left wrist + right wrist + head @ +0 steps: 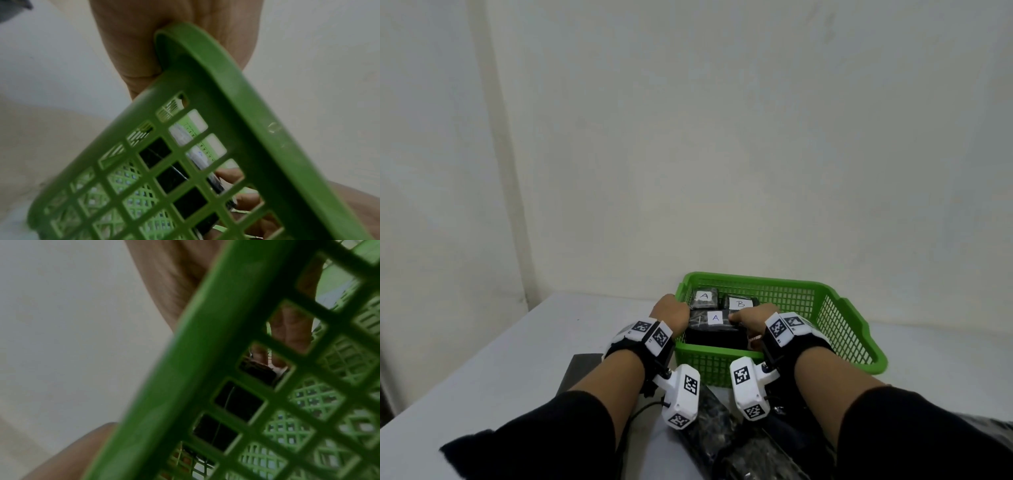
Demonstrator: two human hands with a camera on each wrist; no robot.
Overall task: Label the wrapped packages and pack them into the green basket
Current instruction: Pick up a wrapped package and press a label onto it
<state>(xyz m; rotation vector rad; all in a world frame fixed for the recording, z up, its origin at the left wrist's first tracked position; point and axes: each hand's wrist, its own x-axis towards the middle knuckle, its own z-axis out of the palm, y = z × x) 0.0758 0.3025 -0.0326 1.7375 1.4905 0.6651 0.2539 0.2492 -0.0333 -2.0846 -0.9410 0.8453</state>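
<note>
The green basket stands on the white table and holds three black wrapped packages. At the back lie one labelled A and one labelled B. In front of them lies a larger one labelled A. My left hand grips the basket's left rim, which runs into its palm. My right hand reaches over the front rim. Its fingers curl onto the right end of the front package, beside the label.
Black wrapping sheets lie crumpled on the table between my forearms, and a flat dark sheet lies to the left. A thin cable runs by my left wrist. The basket stands close to the white wall.
</note>
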